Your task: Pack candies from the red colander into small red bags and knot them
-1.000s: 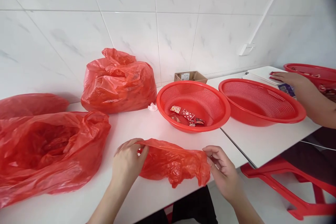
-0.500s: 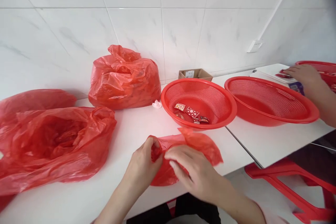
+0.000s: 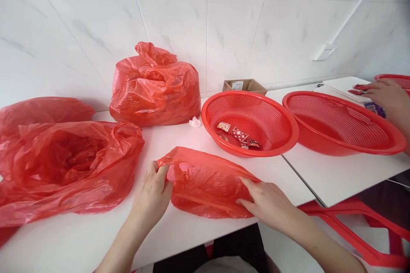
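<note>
A small red plastic bag (image 3: 205, 181) lies spread on the white table (image 3: 192, 230) right in front of me. My left hand (image 3: 153, 194) pinches its left end, fingers closed on the film. My right hand (image 3: 267, 202) grips its right end, thumb on top and fingers curled under. Just behind the bag stands a red mesh basin (image 3: 250, 121) holding a few small red wrapped packets (image 3: 238, 134).
A large open red bag (image 3: 64, 166) lies at the left, another red bag (image 3: 41, 108) behind it, and a full knotted one (image 3: 155, 87) by the tiled wall. A second red basin (image 3: 342, 121), a cardboard box (image 3: 245, 86) and another person's hand (image 3: 389, 96) are at the right. Red stool (image 3: 368, 232) below.
My hands, close together on the bunched bag half a second ago, have drawn apart and stretched it flat across the table. The camera has tilted down a little.
</note>
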The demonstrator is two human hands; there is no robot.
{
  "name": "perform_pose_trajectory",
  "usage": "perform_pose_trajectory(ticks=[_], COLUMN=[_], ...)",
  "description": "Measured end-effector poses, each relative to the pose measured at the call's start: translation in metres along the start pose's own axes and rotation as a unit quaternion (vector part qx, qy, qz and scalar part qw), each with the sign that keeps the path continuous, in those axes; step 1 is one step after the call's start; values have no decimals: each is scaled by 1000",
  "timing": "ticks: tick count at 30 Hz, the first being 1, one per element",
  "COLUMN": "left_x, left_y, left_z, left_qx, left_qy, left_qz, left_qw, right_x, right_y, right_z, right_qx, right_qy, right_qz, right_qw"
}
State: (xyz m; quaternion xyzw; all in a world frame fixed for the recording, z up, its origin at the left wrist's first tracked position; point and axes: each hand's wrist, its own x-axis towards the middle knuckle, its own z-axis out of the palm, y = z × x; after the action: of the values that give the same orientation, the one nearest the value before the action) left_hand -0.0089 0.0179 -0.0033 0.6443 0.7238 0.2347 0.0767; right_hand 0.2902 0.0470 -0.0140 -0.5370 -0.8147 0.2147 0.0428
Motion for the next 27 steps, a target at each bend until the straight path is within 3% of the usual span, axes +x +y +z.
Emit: perform_pose_trajectory(ticks=[2,4,5,7,9,10,12,14,17,21,27], left_x=[2,6,10,18,26,29,32,32,27,23,23], left_y=[-1,0,1,5,10,12,15,15,11,7,5], left_z=[-3,-8,-10,-11,-9,-6,3,12,21,21,19], left_qx=[-107,-215,-258,-320,-367,-393,-445,-482,-498,-512,-527], left_qy=[-53,-127,-163,-220,-249,-256,-276,-292,-288,-283,-285], left_qz=[8,7,5,-2,-7,-9,-22,-39,-57,-66,-93], left_qw=[993,968,952,921,896,883,852,825,816,808,796], right_x=[-8,-13,-12,1,29,48,88,121,148,158,154], right_y=[3,3,2,1,4,9,21,33,44,48,35], right_z=[-18,-45,-61,-90,-109,-114,-116,-112,-100,-96,-126], right_qx=[123,250,295,320,227,141,-73,-132,-145,-143,-76], right_qy=[-42,-106,-110,-31,66,73,-18,-79,-129,-164,-112], right_qz=[-49,-121,-144,-145,-102,-70,21,67,87,90,48], right_qw=[990,955,938,936,966,985,997,986,977,972,990])
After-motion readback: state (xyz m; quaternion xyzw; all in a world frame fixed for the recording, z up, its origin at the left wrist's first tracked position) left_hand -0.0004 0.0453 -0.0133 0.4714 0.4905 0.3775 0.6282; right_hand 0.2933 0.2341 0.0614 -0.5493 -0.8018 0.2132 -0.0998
